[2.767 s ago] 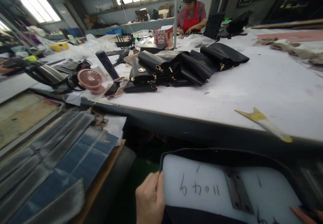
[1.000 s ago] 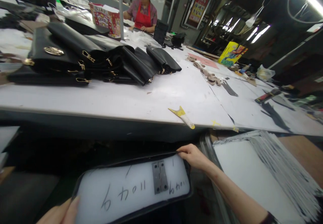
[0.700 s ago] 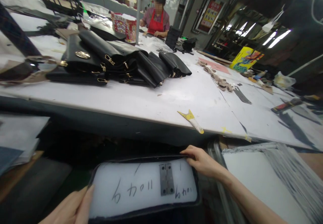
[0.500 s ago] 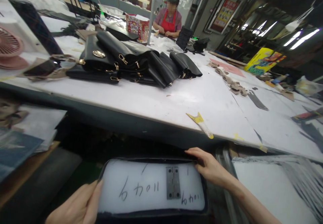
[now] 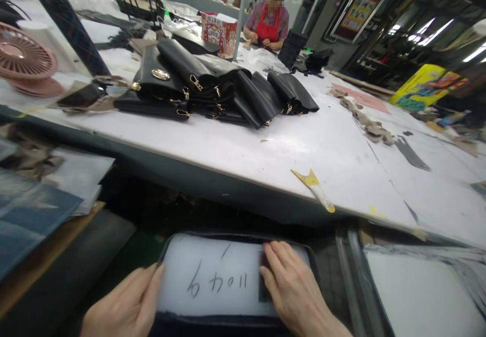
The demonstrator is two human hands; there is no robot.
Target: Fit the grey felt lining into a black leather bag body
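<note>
A white hinged template (image 5: 212, 276) with handwritten marks lies low in front of me, framed by a black leather edge. My left hand (image 5: 127, 306) rests at its left end, fingers stretched out against the edge. My right hand (image 5: 294, 289) lies flat on the template's right part, fingers spread over the metal hinge (image 5: 262, 289), which is mostly hidden.
The white worktable (image 5: 304, 144) carries a row of black leather bags (image 5: 212, 91), a pink fan (image 5: 25, 61) and a yellow-tipped scraper (image 5: 313, 187). A person in a red apron (image 5: 268, 23) works at the far end. A stack of white boards (image 5: 421, 296) sits at the right.
My right hand has left the template's top right corner and now lies flat over the hinge. The view has swung back to the left and down.
</note>
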